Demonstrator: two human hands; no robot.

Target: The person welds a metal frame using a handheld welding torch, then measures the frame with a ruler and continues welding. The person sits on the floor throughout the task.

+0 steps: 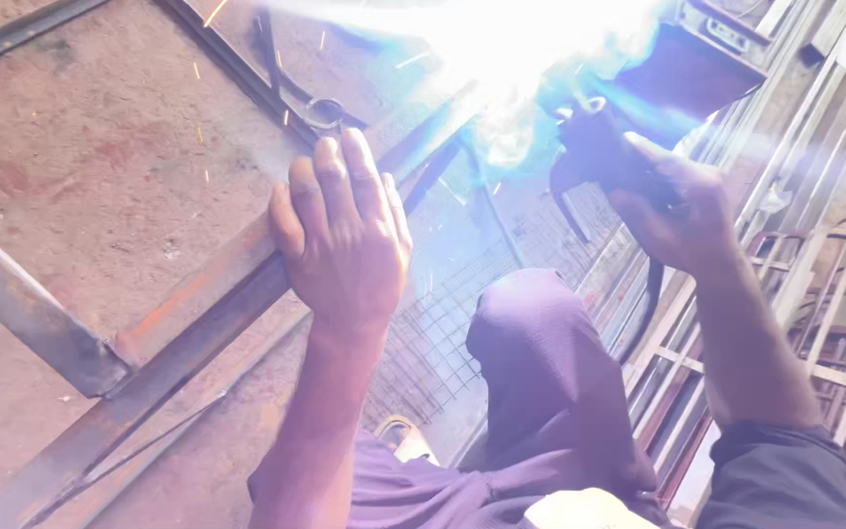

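Note:
My left hand (345, 230) lies palm down on a long rusty steel bar (178, 338) of a metal frame, fingers together, pressing on it. My right hand (673, 201) is closed around the dark handle of a welding electrode holder (589, 147), its cable hanging down below the hand. A blinding white-blue arc (487, 49) burns at the tip, near the top of the frame, with sparks flying left. My bent knee (531, 313) in purple cloth sits between the two hands.
A second steel bar (31, 313) joins the frame at the left. Wire mesh (443, 333) lies on the concrete floor under the knee. Stacked metal frames and bars (824, 294) fill the right side.

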